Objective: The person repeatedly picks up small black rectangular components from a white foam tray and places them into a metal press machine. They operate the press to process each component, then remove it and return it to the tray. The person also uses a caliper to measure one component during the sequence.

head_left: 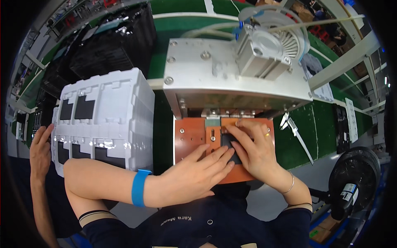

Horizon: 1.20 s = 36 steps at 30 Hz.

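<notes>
An orange-brown fixture plate [191, 136] sits under a grey metal press machine [223, 78]. A small black flat part [227, 140] lies on the plate. My right hand [254, 151], with a ring and a thin bracelet, covers the part, and its fingers hold it down at the top and side. My left hand [198, 171], with a blue wristband on the forearm, reaches across from the left. It lies flat on the plate with straight fingers, and its fingertips touch the part's lower edge. Most of the part is hidden under my fingers.
A stack of white foam trays [103, 111] holding dark parts stands to the left, with black trays [111, 45] behind it. Another person's hand [40, 151] rests at the stack's left edge. A metal caliper [295, 134] lies on the green table at right. A black fan [353, 177] stands at lower right.
</notes>
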{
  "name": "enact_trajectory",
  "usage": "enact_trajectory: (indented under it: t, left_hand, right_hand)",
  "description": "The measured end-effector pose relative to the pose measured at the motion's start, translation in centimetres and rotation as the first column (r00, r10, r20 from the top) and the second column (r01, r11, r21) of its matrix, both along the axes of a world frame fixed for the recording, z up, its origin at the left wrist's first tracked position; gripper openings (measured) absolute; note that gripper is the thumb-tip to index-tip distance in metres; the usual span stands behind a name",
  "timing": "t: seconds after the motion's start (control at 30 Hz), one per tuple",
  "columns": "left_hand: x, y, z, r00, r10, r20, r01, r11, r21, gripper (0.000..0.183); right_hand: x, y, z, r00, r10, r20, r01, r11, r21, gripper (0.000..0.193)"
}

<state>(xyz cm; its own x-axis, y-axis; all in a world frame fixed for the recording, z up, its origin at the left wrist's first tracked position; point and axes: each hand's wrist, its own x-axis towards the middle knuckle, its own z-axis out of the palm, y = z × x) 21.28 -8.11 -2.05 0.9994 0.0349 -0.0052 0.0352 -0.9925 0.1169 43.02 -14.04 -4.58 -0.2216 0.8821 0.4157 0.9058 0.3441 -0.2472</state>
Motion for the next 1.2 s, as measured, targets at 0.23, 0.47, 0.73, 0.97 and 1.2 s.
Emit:
enact_trajectory:
  t: [0.23,0.47,0.73,0.97,1.2]
  left_hand:
    - [-0.1,-0.1,0.3,0.999,-0.014,-0.033,0.015,0.999,0.033,0.077]
    - [0.2,0.3,0.7,0.998,0.007,-0.063,-0.007,1.0,0.006,0.079]
    - [-0.1,0.3,0.6,0.997,-0.006,-0.072,0.001,0.998,-0.065,0.079]
    - [0.3,2.1,0.2,0.993,0.114,0.016,-0.112,0.988,-0.109,0.081]
    - [0.6,2.7,-0.1,0.99,0.135,0.028,-0.13,0.982,-0.135,0.081]
  right_hand:
    - [0.5,-0.1,-0.3,0.997,0.075,0.029,-0.075,0.997,-0.001,0.04]
    - [0.7,0.3,0.2,0.992,0.009,-0.127,-0.002,0.998,0.06,0.042]
    - [2.4,-4.2,0.4,0.993,0.02,-0.113,-0.034,0.992,-0.125,0.043]
    - [3.1,-1.6,0.3,0.976,0.048,-0.212,-0.069,0.994,-0.09,0.035]
    - [3.5,-0.3,0.6,0.973,0.068,-0.22,-0.087,0.993,-0.082,0.035]
